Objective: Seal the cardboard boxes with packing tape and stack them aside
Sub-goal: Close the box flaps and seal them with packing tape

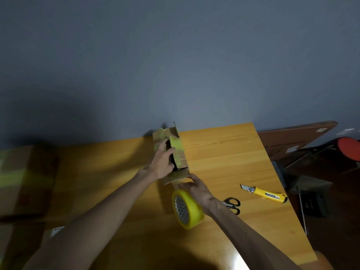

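Note:
A small cardboard box (pixel 178 151) with patches of yellow-green tape stands at the far middle of the wooden table (pixel 233 156), its top flaps parted by a dark gap. My left hand (pixel 162 162) lies on the box, fingers curled into that gap and gripping a flap. My right hand (pixel 194 187) pinches the near end flap of the box at its lower corner. A yellow roll of packing tape (pixel 191 210) stands on edge on the table just below my right hand, partly covered by my wrist.
A yellow utility knife (pixel 266 194) with its blade out lies to the right. Black-handled scissors (pixel 232 204) lie behind my right wrist. A large cardboard box (pixel 25 180) with yellow-green tape sits at the left. A brown board (pixel 296 139) and dark clutter lie beyond the right table edge.

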